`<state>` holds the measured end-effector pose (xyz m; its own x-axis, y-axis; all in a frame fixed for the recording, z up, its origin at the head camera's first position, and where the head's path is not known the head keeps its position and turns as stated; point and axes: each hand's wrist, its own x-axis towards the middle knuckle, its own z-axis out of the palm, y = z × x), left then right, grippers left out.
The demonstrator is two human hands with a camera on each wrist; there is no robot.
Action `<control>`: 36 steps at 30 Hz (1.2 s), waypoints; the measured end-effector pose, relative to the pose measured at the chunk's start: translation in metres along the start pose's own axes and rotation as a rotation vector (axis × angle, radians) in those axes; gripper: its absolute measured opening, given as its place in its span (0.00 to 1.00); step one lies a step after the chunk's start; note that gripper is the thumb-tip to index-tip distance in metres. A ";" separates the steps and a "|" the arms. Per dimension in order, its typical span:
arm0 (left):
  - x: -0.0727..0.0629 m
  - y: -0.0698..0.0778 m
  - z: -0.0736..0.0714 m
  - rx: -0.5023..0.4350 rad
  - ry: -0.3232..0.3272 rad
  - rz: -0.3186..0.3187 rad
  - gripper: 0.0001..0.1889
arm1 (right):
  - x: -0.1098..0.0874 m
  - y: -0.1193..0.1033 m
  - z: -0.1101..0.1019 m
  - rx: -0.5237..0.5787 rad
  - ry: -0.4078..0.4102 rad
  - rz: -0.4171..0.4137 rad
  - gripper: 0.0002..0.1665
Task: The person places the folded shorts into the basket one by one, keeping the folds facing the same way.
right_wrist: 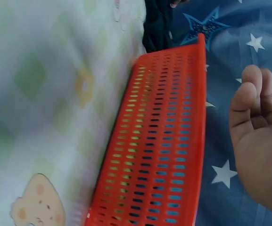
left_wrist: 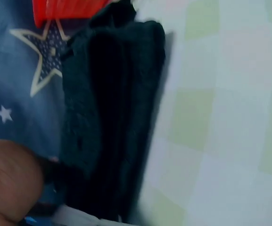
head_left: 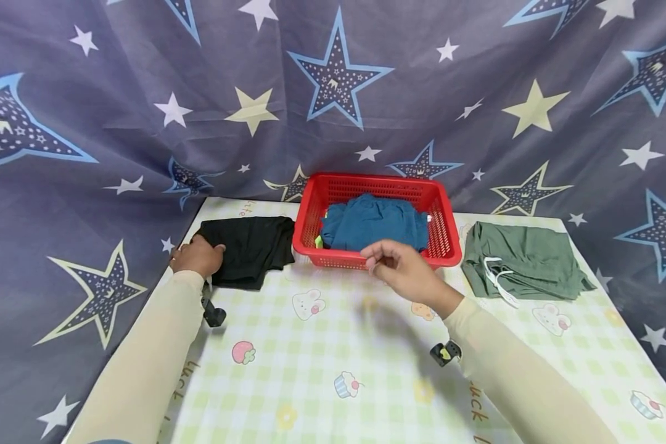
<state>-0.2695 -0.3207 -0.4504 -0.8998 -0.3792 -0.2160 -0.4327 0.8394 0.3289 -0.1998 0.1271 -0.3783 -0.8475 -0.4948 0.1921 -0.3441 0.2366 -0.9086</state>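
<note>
A folded black garment (head_left: 250, 246) lies at the left back of the table. My left hand (head_left: 197, 256) rests at its left edge, the thumb over the cloth and the fingertips hidden. The garment (left_wrist: 112, 113) also fills the middle of the left wrist view. Above the front rim of a red plastic basket (head_left: 333, 259) hovers my right hand (head_left: 402, 271), its fingers loosely bent with nothing between them. Folded blue cloth (head_left: 374, 223) lies inside the basket. In the right wrist view, the right hand (right_wrist: 263, 146) appears beside the slotted basket wall (right_wrist: 150, 141).
A folded green garment (head_left: 522, 262) with a white drawstring lies right of the basket. The table is covered by a checked cloth (head_left: 311, 357) with printed figures. A dark curtain (head_left: 394, 111) with stars hangs close behind and beside the table.
</note>
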 end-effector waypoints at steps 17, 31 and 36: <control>-0.009 -0.012 -0.005 0.034 -0.148 0.120 0.34 | -0.004 0.032 0.028 -0.138 -0.130 0.133 0.12; -0.051 -0.007 -0.013 0.156 -0.236 0.255 0.25 | -0.005 0.055 0.045 -0.063 -0.019 0.369 0.17; -0.070 0.000 -0.012 0.174 -0.251 0.318 0.24 | -0.007 0.056 0.048 -0.009 -0.048 0.417 0.15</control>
<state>-0.2071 -0.2992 -0.4240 -0.9358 -0.0034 -0.3524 -0.1015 0.9602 0.2601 -0.1940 0.1034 -0.4485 -0.8953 -0.3933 -0.2092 0.0208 0.4322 -0.9015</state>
